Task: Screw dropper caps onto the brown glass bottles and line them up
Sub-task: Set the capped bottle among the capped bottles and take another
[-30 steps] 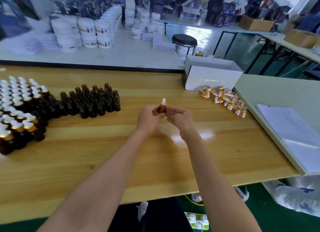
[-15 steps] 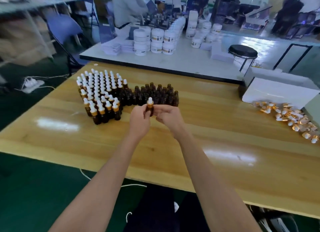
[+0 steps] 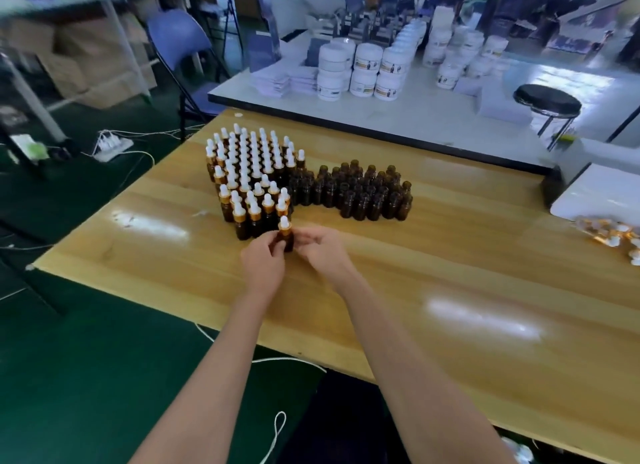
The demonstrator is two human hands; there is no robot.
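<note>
Held bottle: a brown glass bottle (image 3: 287,240) stands upright with its long axis vertical. Its dropper cap (image 3: 284,223), white bulb over a gold collar, is seated on top.
Left grip: the left hand (image 3: 263,266) curls its fingers round the bottle's body from the left.
Right grip: the right hand (image 3: 322,252) has curled fingertips pinching the bottle's right side.
Key relation: the bottle sits just ahead of both hands, at the near right corner of the capped bottles (image 3: 249,172). The open spot beside the front row lies left and slightly beyond, so the left hand is nearer to it.
Base: whether it touches the counter (image 3: 450,266) cannot be told.
Other stock: uncapped bottles (image 3: 360,193) stand to the right, and loose caps (image 3: 616,236) lie at the far right edge.
Change: half a second ago the bottle was held higher, in front of the uncapped group. It is now lower and against the capped rows.
</note>
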